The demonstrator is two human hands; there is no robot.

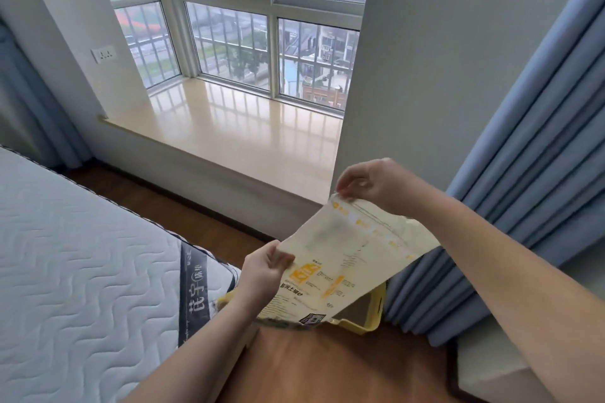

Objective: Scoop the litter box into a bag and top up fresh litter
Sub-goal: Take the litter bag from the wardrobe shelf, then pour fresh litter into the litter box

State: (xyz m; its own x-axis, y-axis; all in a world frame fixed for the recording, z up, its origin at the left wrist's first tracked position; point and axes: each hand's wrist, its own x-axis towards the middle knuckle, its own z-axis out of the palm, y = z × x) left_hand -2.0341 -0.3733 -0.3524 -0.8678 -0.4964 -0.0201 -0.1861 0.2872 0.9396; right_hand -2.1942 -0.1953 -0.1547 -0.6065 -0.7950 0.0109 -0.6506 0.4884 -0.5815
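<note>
Head view: litter bag (340,258) tilted over yellow litter box (366,321), pinched by left hand (265,271) and right hand (370,183); risks spilling onto floor (327,366) if slipping.

Hidden and cut off around the hands

Below the left hand (265,275), we see only a corner of the yellow litter box (363,321); the litter bag (340,258) covers the rest, its small print blurred, and we cannot see inside either.

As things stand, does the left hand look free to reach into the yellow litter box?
Probably not. The left hand grips the litter bag, as does the right hand, and the bag hangs over the yellow litter box, covering most of it.
</note>
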